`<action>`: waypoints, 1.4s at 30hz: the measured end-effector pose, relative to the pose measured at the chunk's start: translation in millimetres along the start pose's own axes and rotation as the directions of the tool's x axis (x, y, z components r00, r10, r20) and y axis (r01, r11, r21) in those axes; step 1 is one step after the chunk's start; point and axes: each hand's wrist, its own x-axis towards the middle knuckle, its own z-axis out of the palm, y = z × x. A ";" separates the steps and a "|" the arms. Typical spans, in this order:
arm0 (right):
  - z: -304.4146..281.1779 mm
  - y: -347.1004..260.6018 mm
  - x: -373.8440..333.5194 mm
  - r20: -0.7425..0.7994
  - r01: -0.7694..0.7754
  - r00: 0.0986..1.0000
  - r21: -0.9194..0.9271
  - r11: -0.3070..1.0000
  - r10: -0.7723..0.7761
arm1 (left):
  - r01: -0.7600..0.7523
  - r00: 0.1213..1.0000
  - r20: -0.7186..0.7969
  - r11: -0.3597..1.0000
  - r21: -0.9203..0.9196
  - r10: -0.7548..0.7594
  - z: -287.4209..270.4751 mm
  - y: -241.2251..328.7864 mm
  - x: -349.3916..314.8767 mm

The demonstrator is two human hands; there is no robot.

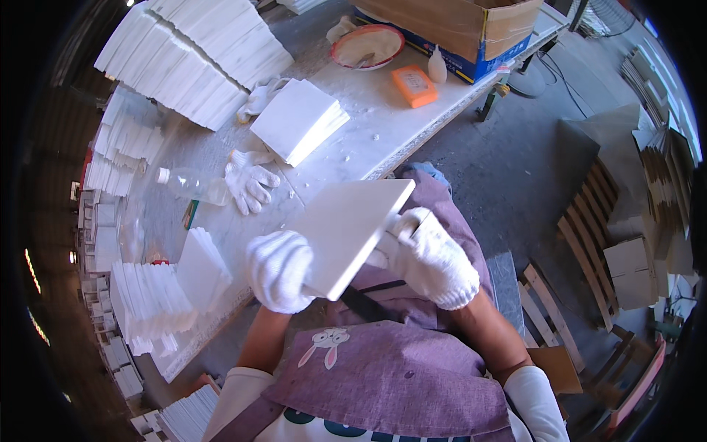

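A flat white square tile [346, 232] is held tilted in front of my lap, over the near edge of the table. My left hand [280, 271], in a white knitted glove, is closed on the tile's left lower side. My right hand [433, 258], gloved the same way, is curled around the tile's right edge, its fingertips partly hidden behind it. A greyish patch shows at the right thumb and forefinger; whether it is soiled glove or a small object I cannot make out. A short stack of white tiles [298, 118] lies on the table beyond.
On the table [324, 166] lie a loose white glove [249, 181], a clear plastic bottle [193, 184], an orange box [414, 85], a bowl of pale paste [367, 48] and a cardboard box [456, 26]. Tall tile stacks [191, 59] stand at left; wooden pallets [589, 236] lie at right.
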 end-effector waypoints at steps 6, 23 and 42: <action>-33.7 -12.2 18.2 -0.261 -0.167 0.957 -0.148 0.975 0.125 | -0.177 0.976 0.141 0.982 0.066 0.167 27.8 -5.6 -10.7; -91.3 -24.1 42.6 -0.380 -0.461 0.869 -0.393 0.796 0.316 | -0.004 0.928 0.371 0.997 0.083 -0.027 105.1 16.1 -54.4; -114.4 -16.2 28.1 -0.439 -0.553 0.812 -0.365 0.749 0.385 | 0.187 0.883 0.439 0.982 -0.001 -0.167 119.0 12.2 -56.7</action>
